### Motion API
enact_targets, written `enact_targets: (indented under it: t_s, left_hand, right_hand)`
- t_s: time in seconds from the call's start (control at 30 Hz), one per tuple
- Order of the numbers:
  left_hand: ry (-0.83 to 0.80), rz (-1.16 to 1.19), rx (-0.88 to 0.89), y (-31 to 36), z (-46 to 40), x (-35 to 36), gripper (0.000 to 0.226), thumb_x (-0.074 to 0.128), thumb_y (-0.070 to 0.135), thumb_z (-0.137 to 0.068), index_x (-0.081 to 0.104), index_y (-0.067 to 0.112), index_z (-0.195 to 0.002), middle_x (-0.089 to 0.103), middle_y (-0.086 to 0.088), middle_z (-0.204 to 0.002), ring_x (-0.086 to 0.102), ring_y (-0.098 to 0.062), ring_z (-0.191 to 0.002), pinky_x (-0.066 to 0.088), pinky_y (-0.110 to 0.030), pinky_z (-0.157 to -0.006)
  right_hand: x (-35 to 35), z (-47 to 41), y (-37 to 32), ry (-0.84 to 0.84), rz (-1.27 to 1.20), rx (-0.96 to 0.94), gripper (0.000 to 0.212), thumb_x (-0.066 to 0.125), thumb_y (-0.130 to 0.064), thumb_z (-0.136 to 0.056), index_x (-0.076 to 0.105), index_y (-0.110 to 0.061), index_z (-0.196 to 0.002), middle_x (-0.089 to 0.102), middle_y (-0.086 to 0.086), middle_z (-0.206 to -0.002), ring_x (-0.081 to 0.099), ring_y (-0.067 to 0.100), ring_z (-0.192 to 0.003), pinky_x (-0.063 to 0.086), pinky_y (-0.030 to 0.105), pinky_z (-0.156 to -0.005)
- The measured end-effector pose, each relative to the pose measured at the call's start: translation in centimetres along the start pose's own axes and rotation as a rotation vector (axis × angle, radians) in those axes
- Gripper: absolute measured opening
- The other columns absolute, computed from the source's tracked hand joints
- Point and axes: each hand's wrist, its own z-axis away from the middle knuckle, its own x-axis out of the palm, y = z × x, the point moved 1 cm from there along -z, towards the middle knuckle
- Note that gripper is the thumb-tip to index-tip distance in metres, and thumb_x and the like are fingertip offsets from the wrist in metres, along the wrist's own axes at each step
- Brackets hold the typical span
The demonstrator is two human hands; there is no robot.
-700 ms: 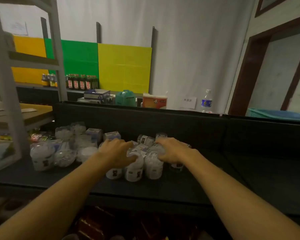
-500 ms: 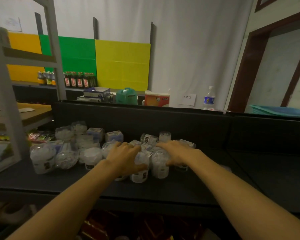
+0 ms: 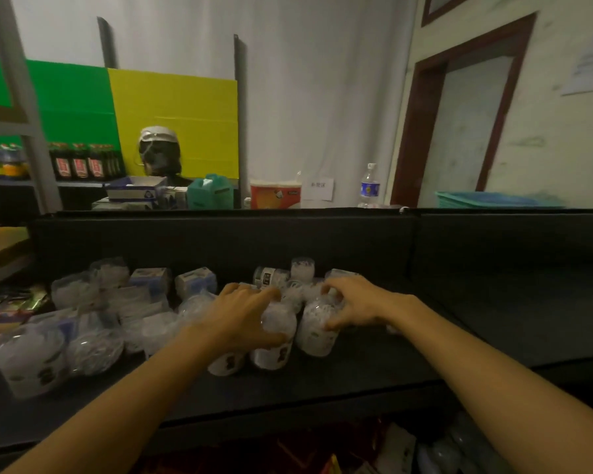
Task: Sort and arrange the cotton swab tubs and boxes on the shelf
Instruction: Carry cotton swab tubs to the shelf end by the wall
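Your left hand (image 3: 243, 316) grips one clear plastic cotton swab tub (image 3: 274, 340); your right hand (image 3: 353, 307) curls round another clear tub (image 3: 317, 331) on the black shelf (image 3: 356, 378).

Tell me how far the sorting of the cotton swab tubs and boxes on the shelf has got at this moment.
Early stage. Done: little; two small blue-and-white boxes stand side by side at the back of the black shelf. In hand: the left hand and right hand each grip a clear round plastic tub in the middle cluster. Left: the jumbled clear tubs at the left, some lying tipped, remain unsorted.
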Motion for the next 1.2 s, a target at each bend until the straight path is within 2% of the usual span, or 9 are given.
enact_targets:
  t_s: [0.17, 0.33, 0.5, 0.57, 0.67, 0.83, 1.1, 1.2]
  left_hand:
    - [0.107, 0.052, 0.149, 0.5, -2.0, -2.4, 0.068, 0.057, 0.065, -0.078, 0.034, 0.031, -0.132, 0.054, 0.002, -0.125, 0.05, -0.016, -0.112, 0.033, -0.034, -0.1]
    - [0.157, 0.115, 0.241, 3.5, -4.8, -4.0, 0.067, 0.056, 0.064, -0.078, 0.037, 0.029, -0.131, 0.058, 0.003, -0.12, 0.05, -0.009, -0.092, 0.037, -0.028, -0.084]
    - [0.173, 0.133, 0.332, 8.9, -7.6, -4.5, 0.063, 0.057, 0.061, -0.08, 0.036, 0.03, -0.13, 0.059, 0.003, -0.117, 0.053, -0.01, -0.094, 0.038, -0.026, -0.083]
    - [0.189, 0.113, 0.359, 11.5, -8.4, -4.3, 0.062, 0.055, 0.061, -0.081, 0.035, 0.029, -0.131, 0.059, 0.003, -0.115, 0.051, -0.008, -0.091, 0.038, -0.028, -0.088]
    - [0.193, 0.105, 0.38, 15.5, -10.0, -3.9, 0.062, 0.055, 0.059, -0.083, 0.034, 0.028, -0.133, 0.058, 0.003, -0.119, 0.054, -0.012, -0.102, 0.037, -0.032, -0.097]
    - [0.171, 0.153, 0.418, 23.0, -13.2, -3.6, 0.061, 0.057, 0.057, -0.082, 0.035, 0.028, -0.132, 0.058, 0.004, -0.118, 0.055, -0.01, -0.098, 0.043, -0.03, -0.091]
    - [0.2, 0.174, 0.499, 35.7, -16.9, -1.0, 0.061, 0.057, 0.059, -0.081, 0.035, 0.03, -0.129, 0.059, 0.007, -0.114, 0.049, -0.003, -0.087, 0.041, -0.026, -0.085]
    - [0.185, 0.158, 0.537, 40.0, -18.3, -0.7, 0.062, 0.057, 0.06, -0.081, 0.034, 0.03, -0.13, 0.058, 0.007, -0.117, 0.054, -0.006, -0.093, 0.04, -0.025, -0.086]
  right_hand:
    - [-2.4, 4.1, 1.9, 0.209, -0.101, 0.032, 0.06, 0.077, -0.038, -0.073, 0.048, -0.03, -0.125, 0.053, -0.001, -0.117, 0.058, 0.012, -0.098, 0.055, 0.028, -0.08]
    - [-6.1, 8.5, 4.9, 0.338, -0.124, 0.118, 0.05, 0.079, -0.035, -0.074, 0.053, -0.03, -0.116, 0.057, -0.007, -0.102, 0.059, 0.005, -0.087, 0.049, 0.017, -0.066]
    - [-8.4, 12.1, 9.5, 0.451, -0.151, 0.164, 0.049, 0.08, -0.029, -0.073, 0.054, -0.027, -0.114, 0.058, -0.007, -0.099, 0.06, 0.005, -0.085, 0.05, 0.016, -0.062]
    - [-9.2, 13.3, 11.9, 0.472, -0.139, 0.169, 0.05, 0.08, -0.029, -0.073, 0.054, -0.026, -0.115, 0.058, -0.004, -0.104, 0.06, 0.007, -0.088, 0.053, 0.02, -0.067]
    - [-10.7, 15.0, 15.6, 0.494, -0.103, 0.165, 0.051, 0.08, -0.031, -0.072, 0.054, -0.025, -0.115, 0.058, -0.001, -0.108, 0.06, 0.009, -0.09, 0.054, 0.022, -0.07]
    - [-14.0, 18.4, 22.6, 0.502, -0.059, 0.174, 0.054, 0.08, -0.034, -0.072, 0.054, -0.023, -0.118, 0.059, 0.0, -0.109, 0.061, 0.012, -0.092, 0.057, 0.027, -0.074]
    - [-16.9, 24.9, 34.3, 0.446, 0.053, 0.256, 0.054, 0.076, -0.04, -0.075, 0.053, -0.024, -0.12, 0.057, 0.0, -0.116, 0.059, 0.014, -0.098, 0.056, 0.034, -0.081]
    - [-18.5, 27.4, 37.9, 0.442, 0.15, 0.324, 0.058, 0.075, -0.045, -0.073, 0.053, -0.024, -0.123, 0.058, 0.002, -0.118, 0.057, 0.018, -0.1, 0.054, 0.038, -0.083]
